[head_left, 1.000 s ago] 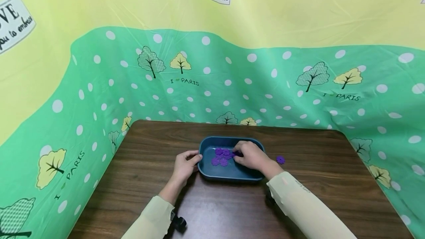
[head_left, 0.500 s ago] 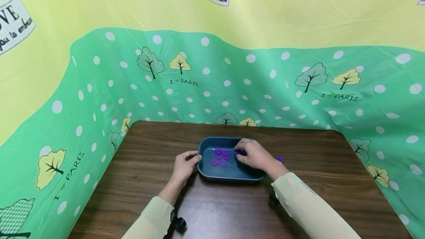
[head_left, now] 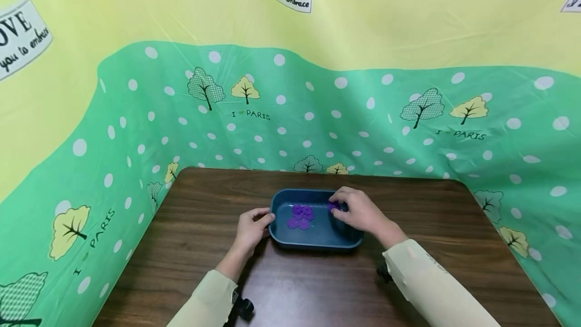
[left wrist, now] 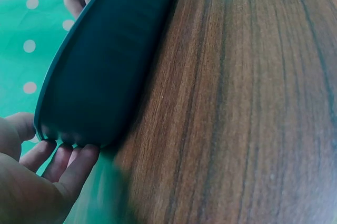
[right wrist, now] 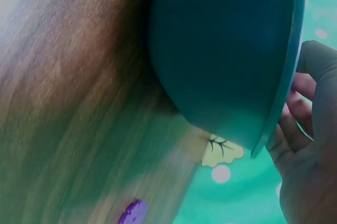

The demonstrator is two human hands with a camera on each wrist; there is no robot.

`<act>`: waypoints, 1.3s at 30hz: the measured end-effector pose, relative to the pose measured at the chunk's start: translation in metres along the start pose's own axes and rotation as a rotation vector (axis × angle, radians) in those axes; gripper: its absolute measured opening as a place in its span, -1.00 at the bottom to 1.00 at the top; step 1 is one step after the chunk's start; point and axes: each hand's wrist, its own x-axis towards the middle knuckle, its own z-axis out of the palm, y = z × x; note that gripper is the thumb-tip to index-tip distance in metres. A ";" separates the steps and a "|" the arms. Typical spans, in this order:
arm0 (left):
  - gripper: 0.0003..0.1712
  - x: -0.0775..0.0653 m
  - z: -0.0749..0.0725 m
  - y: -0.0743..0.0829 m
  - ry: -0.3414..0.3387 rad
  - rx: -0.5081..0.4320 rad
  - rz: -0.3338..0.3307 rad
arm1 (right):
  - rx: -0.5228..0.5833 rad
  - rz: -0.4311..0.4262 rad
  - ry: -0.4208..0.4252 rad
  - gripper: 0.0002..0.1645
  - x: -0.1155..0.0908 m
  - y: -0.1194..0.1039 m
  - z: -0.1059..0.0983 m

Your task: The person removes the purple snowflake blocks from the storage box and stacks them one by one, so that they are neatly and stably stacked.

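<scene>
A dark blue rectangular tray (head_left: pixel 313 244) stands on the table. My left hand (head_left: pixel 251 228) grips its left end, thumb over the rim and fingers against the outer wall, as the left wrist view also shows. Inside the tray, several flat purple flower-shaped pieces (head_left: pixel 300 217) lie in a cluster left of centre. My right hand (head_left: pixel 360 211) reaches over the right end and pinches a purple flower-shaped piece (head_left: pixel 333 206) between thumb and fingers, apart from the cluster. The tray wall (right wrist: pixel 226 50) hides those fingertips in the right wrist view.
Another purple flower-shaped piece (right wrist: pixel 133 212) lies on the table to the right of the tray, hidden behind the right wrist in the head view. The brown wood-grain table (head_left: pixel 199 246) ends at the back against a green and yellow printed cloth (head_left: pixel 272 130).
My right hand has moved right, away from the cluster, with the purple piece. Its wrist has come to cover the loose piece on the table. The left hand keeps its grip on the tray.
</scene>
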 end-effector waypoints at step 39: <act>-0.59 -0.002 -0.001 0.005 -0.007 -0.011 -0.021 | -0.040 0.142 0.082 -0.74 -0.076 0.086 -0.027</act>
